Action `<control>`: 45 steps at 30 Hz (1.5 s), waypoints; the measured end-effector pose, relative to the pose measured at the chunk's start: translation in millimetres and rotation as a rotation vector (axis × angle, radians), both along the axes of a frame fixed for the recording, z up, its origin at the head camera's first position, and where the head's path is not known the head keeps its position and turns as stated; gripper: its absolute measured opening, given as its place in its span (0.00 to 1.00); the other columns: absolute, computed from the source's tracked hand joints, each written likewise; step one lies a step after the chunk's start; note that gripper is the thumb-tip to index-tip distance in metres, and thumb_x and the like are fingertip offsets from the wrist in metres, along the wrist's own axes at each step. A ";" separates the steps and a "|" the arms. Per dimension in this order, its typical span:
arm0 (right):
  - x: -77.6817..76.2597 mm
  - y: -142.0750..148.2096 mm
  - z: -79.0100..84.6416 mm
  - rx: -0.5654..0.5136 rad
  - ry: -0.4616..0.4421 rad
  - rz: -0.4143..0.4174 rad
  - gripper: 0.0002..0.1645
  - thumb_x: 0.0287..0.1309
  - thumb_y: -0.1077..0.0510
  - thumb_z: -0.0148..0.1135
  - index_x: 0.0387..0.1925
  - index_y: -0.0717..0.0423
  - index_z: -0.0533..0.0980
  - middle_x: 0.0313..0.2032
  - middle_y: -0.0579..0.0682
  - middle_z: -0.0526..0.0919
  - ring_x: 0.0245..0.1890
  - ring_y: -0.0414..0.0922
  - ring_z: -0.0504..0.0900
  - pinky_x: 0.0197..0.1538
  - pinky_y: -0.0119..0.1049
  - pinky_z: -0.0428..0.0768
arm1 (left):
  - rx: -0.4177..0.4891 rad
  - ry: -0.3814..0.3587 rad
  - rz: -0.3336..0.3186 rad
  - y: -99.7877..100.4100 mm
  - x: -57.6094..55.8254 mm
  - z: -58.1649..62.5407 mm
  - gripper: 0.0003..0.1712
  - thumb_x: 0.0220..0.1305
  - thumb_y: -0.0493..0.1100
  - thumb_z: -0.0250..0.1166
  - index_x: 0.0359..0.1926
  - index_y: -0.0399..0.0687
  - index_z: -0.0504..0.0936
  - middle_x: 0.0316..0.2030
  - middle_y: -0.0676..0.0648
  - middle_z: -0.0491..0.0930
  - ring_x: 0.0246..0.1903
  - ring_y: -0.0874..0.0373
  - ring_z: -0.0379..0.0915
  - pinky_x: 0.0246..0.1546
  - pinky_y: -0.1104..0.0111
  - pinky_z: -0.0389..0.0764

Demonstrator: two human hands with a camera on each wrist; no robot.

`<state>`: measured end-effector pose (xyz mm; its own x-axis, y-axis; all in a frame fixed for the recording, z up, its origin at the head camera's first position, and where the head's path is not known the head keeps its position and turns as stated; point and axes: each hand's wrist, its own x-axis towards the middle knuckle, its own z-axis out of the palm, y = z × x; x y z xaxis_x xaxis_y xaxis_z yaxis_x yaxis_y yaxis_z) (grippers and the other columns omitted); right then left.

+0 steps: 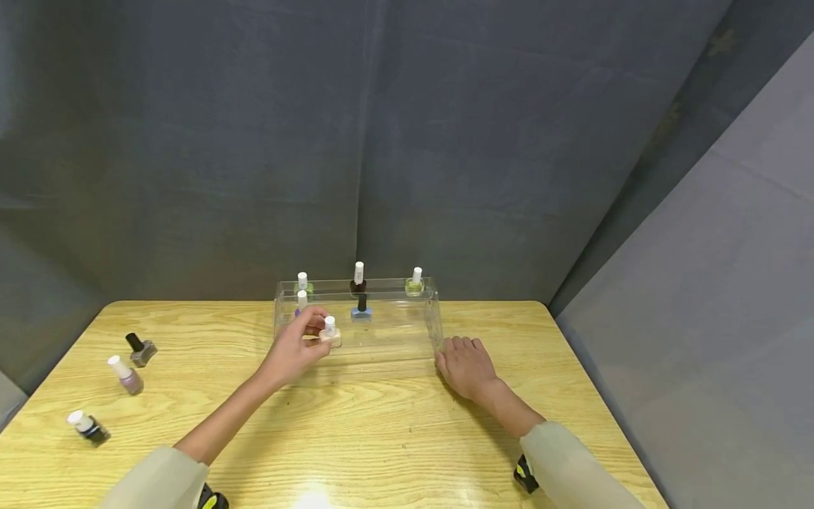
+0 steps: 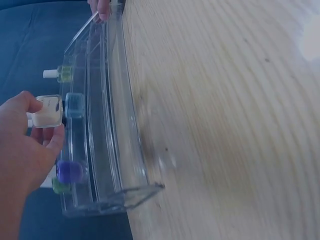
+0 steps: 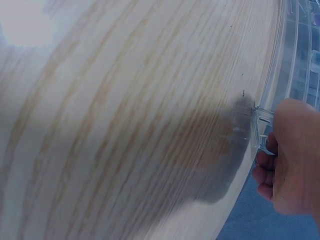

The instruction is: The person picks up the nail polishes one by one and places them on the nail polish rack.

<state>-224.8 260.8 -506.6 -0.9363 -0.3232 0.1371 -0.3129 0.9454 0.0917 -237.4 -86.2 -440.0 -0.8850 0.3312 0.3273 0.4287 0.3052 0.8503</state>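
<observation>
My left hand (image 1: 295,348) pinches a cream nail polish bottle (image 1: 330,338) with a white cap, held upright over the clear tiered rack (image 1: 394,346). In the left wrist view, thumb and fingers press the sides of this bottle (image 2: 47,112). My right hand (image 1: 469,367) grips the rack's right end at the front corner; the right wrist view shows curled fingers (image 3: 265,172) beside the clear end wall, the thumb hidden. On the upper tiers stand a dark bottle (image 1: 358,285), a yellow-green one (image 1: 415,287), a blue one (image 1: 361,314) and a purple one (image 2: 70,171).
At the table's left lie a grey bottle (image 1: 143,353) with a black cap, a mauve bottle (image 1: 131,382) and a black bottle (image 1: 95,432), both white-capped. A green bottle (image 2: 61,186) sits at the rack's left end. Behind the wooden table (image 1: 381,438) hangs a dark curtain (image 1: 254,155).
</observation>
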 end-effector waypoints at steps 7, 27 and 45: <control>1.4 -0.8 1.7 0.000 -0.015 -0.009 0.18 0.68 0.46 0.35 0.29 0.53 0.61 0.26 0.48 0.64 0.30 0.49 0.66 0.37 0.44 0.60 | -0.001 0.021 -0.032 22.0 -6.2 2.5 0.24 0.49 0.29 0.63 0.48 0.47 0.70 0.37 0.43 0.76 0.38 0.50 0.74 0.36 0.62 0.78; 2.4 -0.6 6.1 0.025 -0.033 -0.031 0.18 0.68 0.46 0.36 0.29 0.53 0.63 0.25 0.48 0.64 0.30 0.49 0.67 0.38 0.44 0.62 | -0.056 0.082 -0.100 99.4 -22.7 12.6 0.23 0.51 0.28 0.62 0.48 0.48 0.70 0.37 0.48 0.78 0.38 0.58 0.75 0.40 0.68 0.76; -1.3 -0.5 -3.1 0.002 -0.025 -0.040 0.19 0.68 0.45 0.36 0.31 0.53 0.65 0.26 0.47 0.66 0.32 0.49 0.68 0.39 0.45 0.63 | -0.059 0.120 -0.002 146.0 -39.8 6.8 0.22 0.57 0.30 0.59 0.53 0.47 0.68 0.40 0.46 0.75 0.43 0.54 0.73 0.44 0.64 0.75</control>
